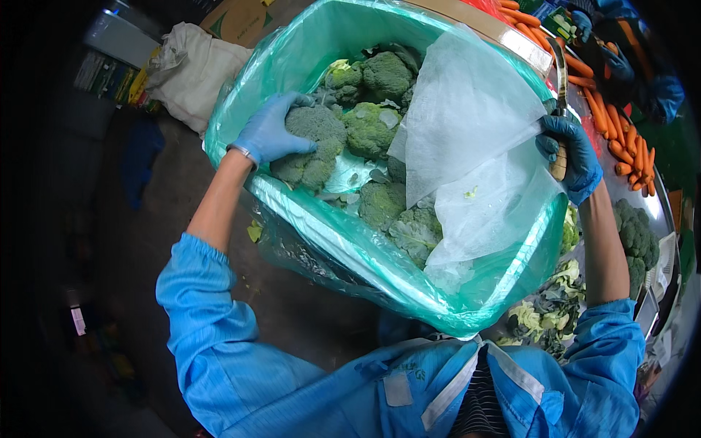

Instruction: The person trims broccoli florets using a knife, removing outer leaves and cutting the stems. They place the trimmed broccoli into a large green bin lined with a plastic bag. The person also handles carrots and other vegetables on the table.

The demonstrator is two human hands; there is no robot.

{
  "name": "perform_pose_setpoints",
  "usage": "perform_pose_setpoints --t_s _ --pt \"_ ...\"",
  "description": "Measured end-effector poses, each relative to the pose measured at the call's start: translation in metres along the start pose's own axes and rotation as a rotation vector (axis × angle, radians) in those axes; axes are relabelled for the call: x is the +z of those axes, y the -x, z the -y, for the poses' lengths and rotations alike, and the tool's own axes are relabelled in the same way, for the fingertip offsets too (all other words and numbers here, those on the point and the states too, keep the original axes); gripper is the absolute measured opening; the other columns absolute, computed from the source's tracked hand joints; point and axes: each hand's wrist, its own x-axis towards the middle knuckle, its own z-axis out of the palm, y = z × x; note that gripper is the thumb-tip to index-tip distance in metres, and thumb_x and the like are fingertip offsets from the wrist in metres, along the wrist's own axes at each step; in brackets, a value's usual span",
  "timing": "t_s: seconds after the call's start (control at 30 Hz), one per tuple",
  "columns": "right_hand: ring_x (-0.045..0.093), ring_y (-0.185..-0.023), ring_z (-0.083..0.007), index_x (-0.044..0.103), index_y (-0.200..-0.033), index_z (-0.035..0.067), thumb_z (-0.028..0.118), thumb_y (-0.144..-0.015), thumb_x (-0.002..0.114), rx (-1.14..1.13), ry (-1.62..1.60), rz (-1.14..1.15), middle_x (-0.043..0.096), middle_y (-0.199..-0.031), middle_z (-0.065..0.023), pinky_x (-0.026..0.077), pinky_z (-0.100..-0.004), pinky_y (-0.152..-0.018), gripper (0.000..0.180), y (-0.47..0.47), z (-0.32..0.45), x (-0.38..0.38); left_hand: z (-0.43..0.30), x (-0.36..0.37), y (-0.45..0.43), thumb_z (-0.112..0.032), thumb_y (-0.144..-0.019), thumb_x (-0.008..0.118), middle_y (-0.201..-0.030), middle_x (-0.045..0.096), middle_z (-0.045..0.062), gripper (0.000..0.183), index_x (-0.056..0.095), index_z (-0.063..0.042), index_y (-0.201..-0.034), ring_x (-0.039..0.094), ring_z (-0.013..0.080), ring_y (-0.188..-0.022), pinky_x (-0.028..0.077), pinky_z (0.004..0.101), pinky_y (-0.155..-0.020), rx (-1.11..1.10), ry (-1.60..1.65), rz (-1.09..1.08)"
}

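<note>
My left hand [279,128], in a blue glove, grips a head of broccoli [312,142] at the left side of a foam box [350,227] lined with green plastic film. More broccoli heads [386,74] lie inside the box, some with leaves. My right hand [572,150], gloved too, holds a knife with a curved blade [562,71] and a wooden handle, blade pointing up. Its fingers also touch the edge of a thin white sheet [471,109], which covers the right part of the box.
Carrots [630,142] lie on a metal table at the right, near a co-worker's gloved hands [619,63]. Another broccoli head [638,241] and leaf trimmings [547,317] are nearer me. A white woven sack [194,71] and a cardboard box [235,22] stand at the upper left.
</note>
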Motion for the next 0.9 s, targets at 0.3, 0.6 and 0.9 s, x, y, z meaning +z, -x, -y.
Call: perform_pose_setpoints --t_s 0.3,0.6,0.9 --pt "0.049 -0.051 -0.0106 0.054 -0.086 0.003 0.006 -0.081 0.061 -0.085 0.015 0.06 0.054 -0.068 -0.0042 0.041 -0.0221 -0.044 0.009 0.005 -0.001 0.011 -0.014 0.046 -0.017 -0.027 -0.06 0.078 -0.124 0.046 0.021 0.083 0.04 -0.014 -0.133 0.045 0.0367 -0.116 0.038 0.0415 -0.099 -0.072 -0.085 0.569" --pt "0.051 -0.054 -0.009 0.059 -0.088 0.003 0.016 -0.08 0.066 -0.162 0.315 0.157 0.054 -0.065 -0.0024 0.045 -0.0237 -0.05 0.017 -0.004 0.008 0.059 -0.155 0.081 -0.036 -0.043 -0.066 0.077 -0.108 0.059 0.02 0.074 0.05 0.0 -0.12 0.057 0.0289 -0.102 0.045 0.038 -0.087 0.256 0.696 0.064" --pt "0.053 -0.061 -0.0145 0.049 -0.129 0.009 0.026 -0.074 0.075 -0.195 1.15 0.236 0.06 -0.089 -0.0073 0.048 -0.0263 -0.057 0.063 0.047 0.017 0.059 -0.059 0.083 -0.05 -0.016 -0.079 0.065 -0.093 0.067 0.011 0.031 0.062 0.003 -0.104 0.064 0.019 -0.082 0.05 0.0315 -0.073 -0.288 0.876 -0.105"
